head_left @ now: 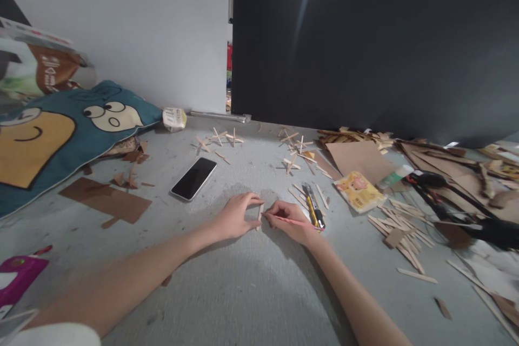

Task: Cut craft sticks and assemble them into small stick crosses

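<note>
Between thumb and fingertips, my left hand (239, 216) grips a short wooden craft stick (260, 213) by its two ends, low over the table. My right hand (294, 221) is closed around a thin pink pencil (298, 222), its tip at the stick's right edge. Just right of that hand lies a yellow and black utility knife (314, 206), with loose craft sticks (299, 198) on both sides of it. Beyond my left hand, a phone (194, 178) rests with its dark screen up.
Crossed stick pieces (291, 165) stand toward the back. On the right are a yellow packet (357, 191), a glue stick (395, 176), a craft stick pile (401, 230) and a black glue gun-like tool (430, 179). Brown cardboard (109, 199) and a teal cushion (93, 135) lie left.
</note>
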### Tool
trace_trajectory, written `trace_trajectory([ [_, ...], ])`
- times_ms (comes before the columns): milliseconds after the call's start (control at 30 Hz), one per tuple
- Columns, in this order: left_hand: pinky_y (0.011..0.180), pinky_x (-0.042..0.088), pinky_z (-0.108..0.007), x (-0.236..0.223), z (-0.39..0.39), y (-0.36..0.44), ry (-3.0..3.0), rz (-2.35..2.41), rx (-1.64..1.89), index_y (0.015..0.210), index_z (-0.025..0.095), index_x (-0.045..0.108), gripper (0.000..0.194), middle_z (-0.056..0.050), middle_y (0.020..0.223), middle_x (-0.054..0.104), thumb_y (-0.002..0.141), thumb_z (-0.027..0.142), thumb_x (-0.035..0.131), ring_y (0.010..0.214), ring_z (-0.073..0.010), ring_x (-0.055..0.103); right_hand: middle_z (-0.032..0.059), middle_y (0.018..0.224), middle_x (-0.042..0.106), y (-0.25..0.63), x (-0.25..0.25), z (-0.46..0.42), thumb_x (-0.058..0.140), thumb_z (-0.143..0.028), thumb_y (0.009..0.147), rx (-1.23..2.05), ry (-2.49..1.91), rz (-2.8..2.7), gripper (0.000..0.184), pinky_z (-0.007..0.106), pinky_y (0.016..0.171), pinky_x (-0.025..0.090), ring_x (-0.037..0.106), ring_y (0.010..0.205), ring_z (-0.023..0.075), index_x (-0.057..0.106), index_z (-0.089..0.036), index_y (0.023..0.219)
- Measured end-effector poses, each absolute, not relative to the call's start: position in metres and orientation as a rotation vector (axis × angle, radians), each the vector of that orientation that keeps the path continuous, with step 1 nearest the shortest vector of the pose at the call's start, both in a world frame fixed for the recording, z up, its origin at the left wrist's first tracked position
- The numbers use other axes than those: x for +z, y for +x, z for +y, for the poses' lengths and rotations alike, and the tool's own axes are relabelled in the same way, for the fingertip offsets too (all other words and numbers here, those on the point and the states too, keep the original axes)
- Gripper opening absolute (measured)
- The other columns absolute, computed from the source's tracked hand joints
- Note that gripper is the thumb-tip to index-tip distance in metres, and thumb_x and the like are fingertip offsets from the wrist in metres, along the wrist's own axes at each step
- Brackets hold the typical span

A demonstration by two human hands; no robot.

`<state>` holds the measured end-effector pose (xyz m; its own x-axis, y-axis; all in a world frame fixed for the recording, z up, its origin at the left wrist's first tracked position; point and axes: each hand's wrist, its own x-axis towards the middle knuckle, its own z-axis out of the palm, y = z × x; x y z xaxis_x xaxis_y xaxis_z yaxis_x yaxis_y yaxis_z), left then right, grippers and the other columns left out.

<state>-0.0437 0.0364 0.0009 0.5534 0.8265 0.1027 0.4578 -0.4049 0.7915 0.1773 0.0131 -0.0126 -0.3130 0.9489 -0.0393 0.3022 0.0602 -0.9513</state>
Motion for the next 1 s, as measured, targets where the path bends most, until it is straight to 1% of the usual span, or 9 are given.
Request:
trace_trajectory([
  [167,0.112,0.044,-0.052,-0.0009,0.0370,-0.0435,2.046,1.027,0.648,0.122,0.024,0.056,0.054,-0.013,0.136,0.069,0.076,0.021,0.084,0.133,-0.0334,0.062,-0.0005,0.065,0.062,0.1772,-0.0115,0.0127,0.071,-0.051,0.084,1.255,-1.238,-1.721,0.035,0.026,0.056,0.037,0.051,0.058,0.0134,0.059,-0.021,0.072],
  [333,0.111,0.045,-0.051,-0.0040,0.0379,-0.0432,2.070,1.023,0.663,0.121,0.024,0.057,0.052,-0.012,0.135,0.070,0.077,0.020,0.083,0.131,-0.0327,0.063,-0.0005,0.065,0.062,0.1773,-0.0109,0.0129,0.070,-0.051,0.085,1.254,-1.240,-1.733,0.034,0.027,0.056,0.036,0.050,0.059,0.0135,0.059,-0.021,0.072],
  [467,0.113,0.044,-0.052,-0.0058,0.0382,-0.0438,2.057,1.020,0.658,0.124,0.025,0.056,0.054,-0.012,0.137,0.069,0.077,0.022,0.083,0.134,-0.0331,0.061,-0.0008,0.064,0.061,0.1772,-0.0101,0.0127,0.071,-0.051,0.084,1.252,-1.257,-1.720,0.034,0.027,0.056,0.036,0.050,0.058,0.0136,0.059,-0.021,0.072],
  [633,0.112,0.043,-0.053,-0.0050,0.0383,-0.0437,2.067,1.020,0.655,0.123,0.023,0.056,0.054,-0.014,0.136,0.069,0.077,0.020,0.083,0.133,-0.0339,0.061,0.0001,0.067,0.063,0.1768,-0.0092,0.0121,0.072,-0.050,0.083,1.259,-1.240,-1.733,0.033,0.027,0.057,0.037,0.051,0.060,0.0137,0.059,-0.021,0.072],
  [767,0.111,0.043,-0.053,-0.0015,0.0373,-0.0437,2.066,1.031,0.639,0.122,0.023,0.057,0.051,-0.013,0.136,0.069,0.078,0.021,0.083,0.134,-0.0342,0.060,-0.0013,0.063,0.060,0.1770,-0.0090,0.0121,0.070,-0.051,0.084,1.262,-1.268,-1.713,0.033,0.027,0.055,0.036,0.050,0.057,0.0135,0.058,-0.022,0.073],
  [867,0.112,0.043,-0.053,-0.0008,0.0369,-0.0437,2.059,1.042,0.637,0.123,0.024,0.057,0.053,-0.013,0.136,0.069,0.077,0.021,0.083,0.134,-0.0341,0.060,-0.0015,0.064,0.060,0.1769,-0.0095,0.0121,0.072,-0.052,0.083,1.245,-1.252,-1.737,0.036,0.026,0.055,0.035,0.049,0.058,0.0129,0.058,-0.022,0.071],
  [1000,0.112,0.044,-0.053,-0.0024,0.0377,-0.0431,2.054,1.032,0.648,0.123,0.024,0.057,0.055,-0.013,0.135,0.070,0.076,0.020,0.084,0.133,-0.0346,0.061,-0.0015,0.061,0.060,0.1764,-0.0102,0.0119,0.070,-0.056,0.085,1.268,-1.256,-1.696,0.038,0.026,0.054,0.036,0.049,0.055,0.0132,0.058,-0.022,0.072],
])
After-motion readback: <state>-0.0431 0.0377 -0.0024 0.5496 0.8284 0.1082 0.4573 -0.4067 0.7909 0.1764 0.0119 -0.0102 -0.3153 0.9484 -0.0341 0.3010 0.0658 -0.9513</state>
